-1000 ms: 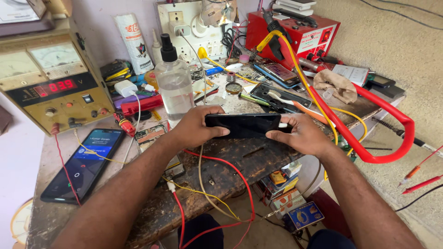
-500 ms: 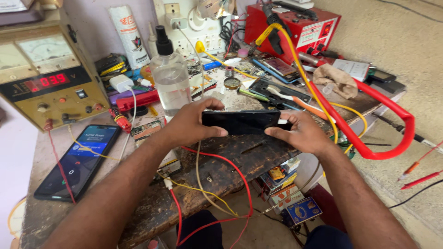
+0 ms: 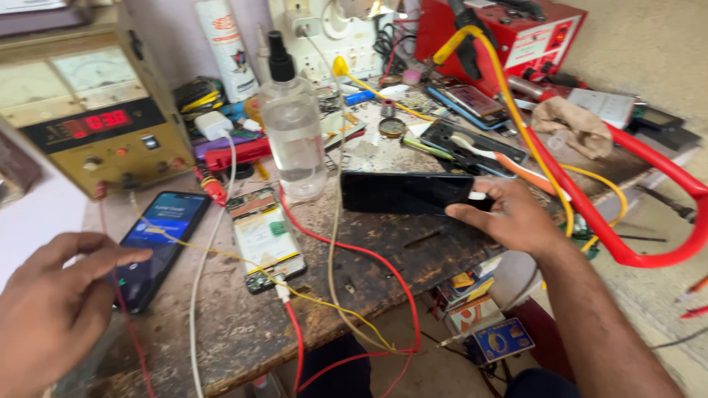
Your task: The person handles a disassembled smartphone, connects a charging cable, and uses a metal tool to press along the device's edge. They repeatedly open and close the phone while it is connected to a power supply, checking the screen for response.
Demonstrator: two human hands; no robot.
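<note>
At centre frame our right hand (image 3: 509,214) pinches one end of the black phone (image 3: 405,193), propped on edge beside the bottle (image 3: 293,140); it could tip and knock the bottle over. At lower left our left hand (image 3: 55,302) hovers, fingers loosely apart, over the lit phone (image 3: 158,243). Our wrist is cut off; wires could snag.

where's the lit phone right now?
Head view, left side: the lit phone lies flat on the bench under the left hand, just left of the opened phone and below the power supply.
</note>
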